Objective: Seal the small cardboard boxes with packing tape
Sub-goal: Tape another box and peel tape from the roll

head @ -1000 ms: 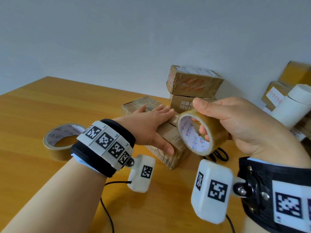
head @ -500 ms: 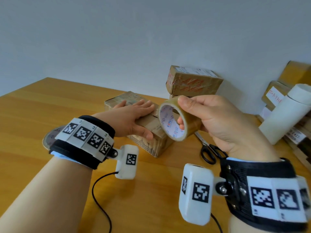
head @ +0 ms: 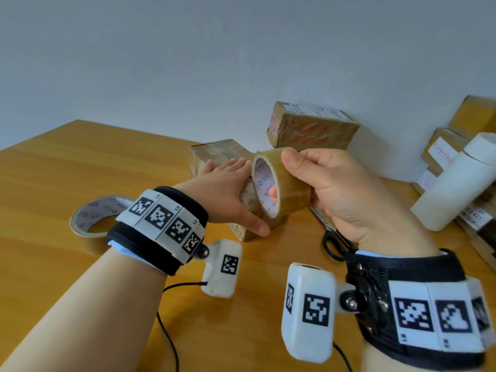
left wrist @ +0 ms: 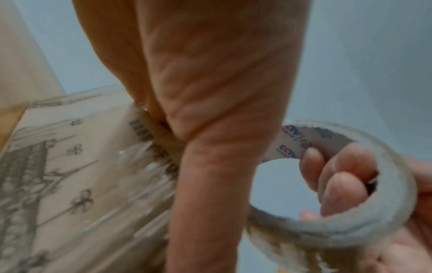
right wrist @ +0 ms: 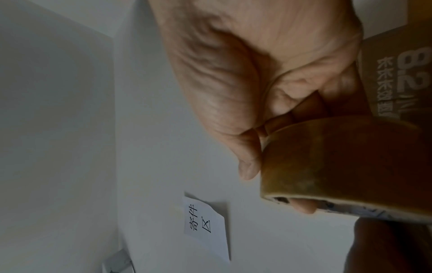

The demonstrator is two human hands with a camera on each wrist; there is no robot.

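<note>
A small cardboard box (head: 214,154) wrapped in clear tape lies on the wooden table (head: 80,162). My left hand (head: 228,191) lies flat on its top with straight fingers, and the thumb runs down the near side. In the left wrist view the palm (left wrist: 210,73) covers the printed box (left wrist: 70,175). My right hand (head: 335,189) grips a brown packing tape roll (head: 279,183), thumb on the outer face and fingers (left wrist: 339,175) curled through the core. The roll stands on edge at the box's right end, next to my left thumb. The right wrist view shows the roll (right wrist: 339,157) close up.
A second tape roll (head: 91,216) lies flat at the left. Black-handled scissors (head: 332,242) lie under my right hand. Stacked boxes (head: 311,127) stand against the wall. A white cylinder (head: 456,183) leans on more boxes (head: 445,140) at the right.
My right hand has carried the tape roll leftward until it sits against the box's right end, close to my left thumb. The left hand has stayed flat on the box.
</note>
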